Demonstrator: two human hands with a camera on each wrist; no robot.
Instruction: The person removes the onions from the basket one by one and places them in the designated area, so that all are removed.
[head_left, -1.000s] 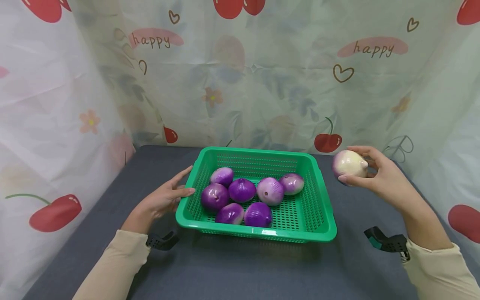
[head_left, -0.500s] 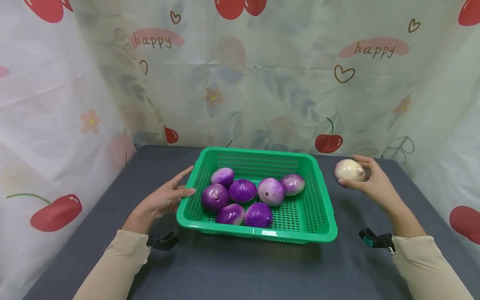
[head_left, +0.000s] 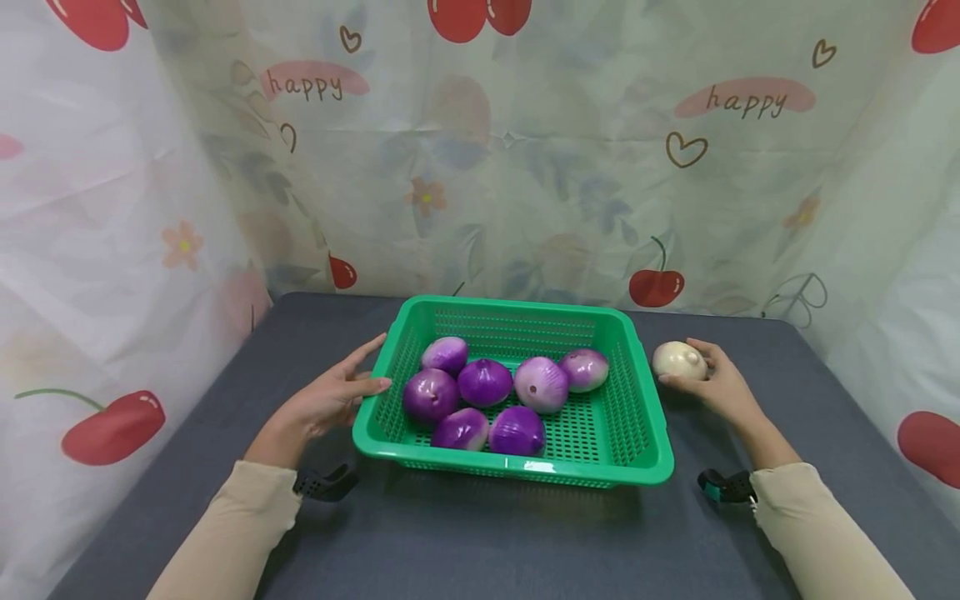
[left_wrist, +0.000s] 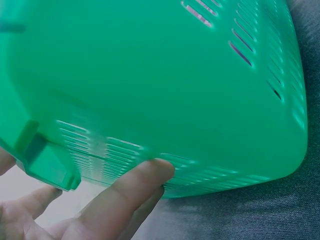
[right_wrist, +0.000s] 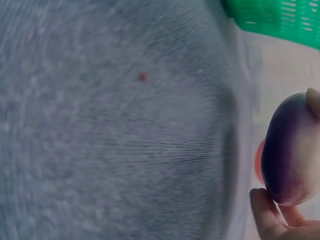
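Observation:
A green slotted basket (head_left: 645, 433) stands mid-table with several purple onions (head_left: 484, 381) in it. My left hand (head_left: 341, 390) rests with straight fingers against the basket's left wall (left_wrist: 150, 100), the fingertips (left_wrist: 150, 172) touching the plastic. My right hand (head_left: 708, 383) grips a pale, white-and-purple onion (head_left: 678, 360) low over the grey table, just right of the basket's far right corner. In the right wrist view the onion (right_wrist: 290, 150) sits between my fingertips (right_wrist: 265, 210); whether it touches the cloth I cannot tell.
The table is covered in grey cloth (head_left: 480, 542). Curtains printed with cherries and "happy" (head_left: 525, 150) close it in at the back and both sides. Black wrist-camera mounts (head_left: 324, 483) show at my cuffs.
My right hand has come down and slightly left with the pale onion, from chest height to just above the table beside the basket. The left hand has stayed on the basket.

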